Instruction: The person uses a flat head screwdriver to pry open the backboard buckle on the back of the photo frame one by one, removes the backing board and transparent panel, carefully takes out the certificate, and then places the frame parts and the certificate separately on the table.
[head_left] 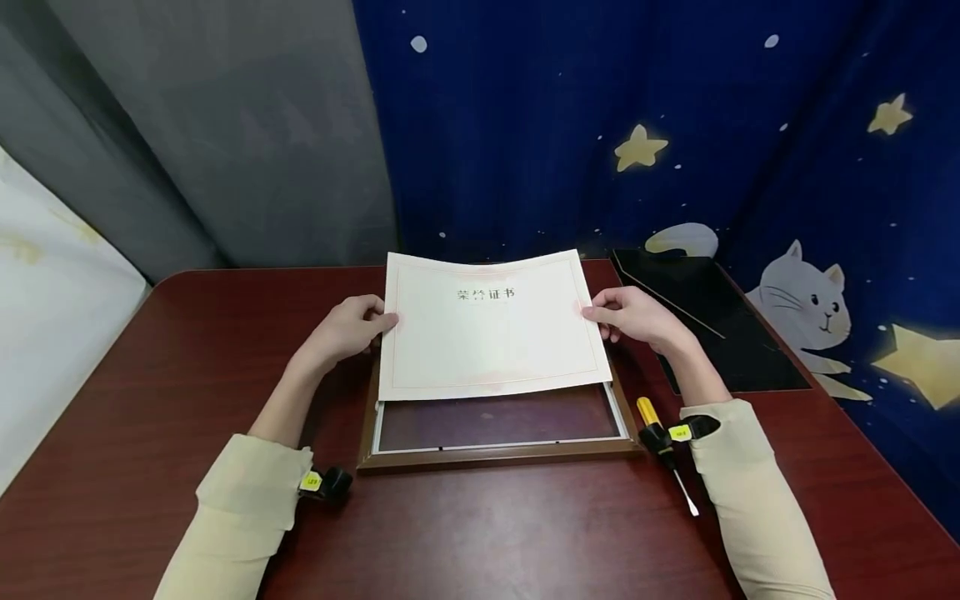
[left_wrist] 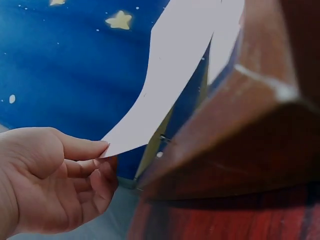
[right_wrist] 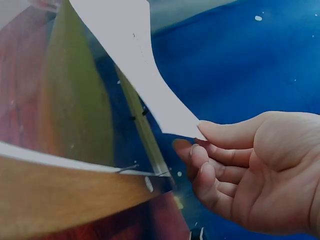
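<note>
A cream certificate (head_left: 491, 329) with a thin red border and black characters hangs above a brown wooden picture frame (head_left: 495, 454) lying flat on the table. My left hand (head_left: 352, 327) pinches the sheet's left edge, and the left wrist view shows the thumb (left_wrist: 82, 148) on top of the paper (left_wrist: 165, 75). At the sheet's right edge my right hand (head_left: 626, 312) pinches it too, the thumb (right_wrist: 225, 132) over the paper's corner (right_wrist: 175, 117). The frame's glass (head_left: 498, 417) shows below the paper's near edge.
A yellow-and-black screwdriver (head_left: 663, 446) lies right of the frame by my right forearm. A black backing board (head_left: 712, 321) rests at the back right. The red-brown table (head_left: 525, 533) meets a blue starry cloth with a cat (head_left: 806, 304) and a grey curtain (head_left: 225, 142).
</note>
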